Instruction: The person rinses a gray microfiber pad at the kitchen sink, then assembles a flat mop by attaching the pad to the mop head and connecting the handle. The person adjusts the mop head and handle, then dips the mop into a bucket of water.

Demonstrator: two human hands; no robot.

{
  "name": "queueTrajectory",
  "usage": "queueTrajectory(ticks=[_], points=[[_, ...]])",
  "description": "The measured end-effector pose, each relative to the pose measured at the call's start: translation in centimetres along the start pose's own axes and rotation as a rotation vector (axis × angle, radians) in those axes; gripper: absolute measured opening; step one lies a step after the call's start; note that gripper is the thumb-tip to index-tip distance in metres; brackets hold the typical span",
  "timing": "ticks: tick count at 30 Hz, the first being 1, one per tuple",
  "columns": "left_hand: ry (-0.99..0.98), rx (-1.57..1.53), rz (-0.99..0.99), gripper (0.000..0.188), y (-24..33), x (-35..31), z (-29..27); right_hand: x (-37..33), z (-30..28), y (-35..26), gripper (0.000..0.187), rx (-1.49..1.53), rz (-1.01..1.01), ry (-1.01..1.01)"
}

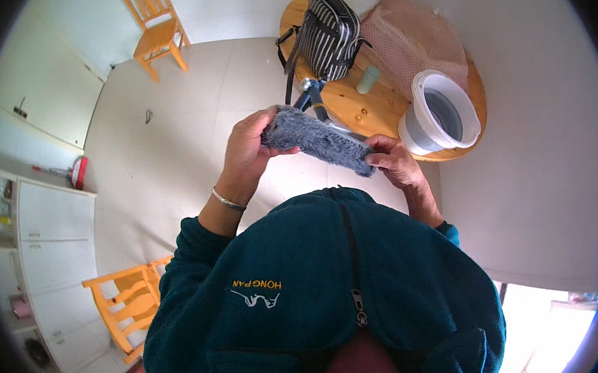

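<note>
A fluffy grey mop pad [320, 140] is held up in front of my chest, long and narrow, slanting down to the right. Its left end is in my left hand [250, 138], with the thumb over the top and fingers along the lower edge. My right hand [393, 158] pinches the right end between thumb and fingers. Behind the pad shows a flat grey mop plate [348, 132], joined to a dark jointed mop handle [315, 96]. The rest of the handle is hidden.
Beyond my hands, a round wooden table [342, 104] bears a striped backpack [330, 35], a pale green cup [368, 79], a pink cloth [417, 39] and a white bucket [416, 126]. Wooden chairs [157, 38] stand far left and near left; white cabinets [55, 217] line the left wall.
</note>
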State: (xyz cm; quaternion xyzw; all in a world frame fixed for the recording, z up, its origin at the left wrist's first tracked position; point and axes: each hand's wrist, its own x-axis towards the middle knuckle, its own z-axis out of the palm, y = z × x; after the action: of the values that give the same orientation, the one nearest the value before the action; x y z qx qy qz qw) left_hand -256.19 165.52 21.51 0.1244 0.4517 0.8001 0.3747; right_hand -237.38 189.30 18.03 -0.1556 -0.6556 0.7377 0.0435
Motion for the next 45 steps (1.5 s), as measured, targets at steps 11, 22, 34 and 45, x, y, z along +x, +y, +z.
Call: queueTrajectory(ticks=[11,22,34,45], points=[[-0.033,-0.044,-0.024,0.034,0.9,-0.3,1.6,0.8,1.6,2.2,0.012,0.355,-0.18,0.286],[-0.024,0.09,0.089,0.02,1.3,-1.5,3.9,0.8,1.2,2.5,0.022,-0.837,-0.581,0.495],[0.148,0.22,0.213,0.021,3.0,-1.0,4.5,1.7,-1.5,3.2,0.009,0.592,-0.219,0.409],[0.262,0.2,0.149,0.026,4.0,-0.3,4.5,0.3,-1.9,2.3,0.014,0.927,-0.314,0.031]])
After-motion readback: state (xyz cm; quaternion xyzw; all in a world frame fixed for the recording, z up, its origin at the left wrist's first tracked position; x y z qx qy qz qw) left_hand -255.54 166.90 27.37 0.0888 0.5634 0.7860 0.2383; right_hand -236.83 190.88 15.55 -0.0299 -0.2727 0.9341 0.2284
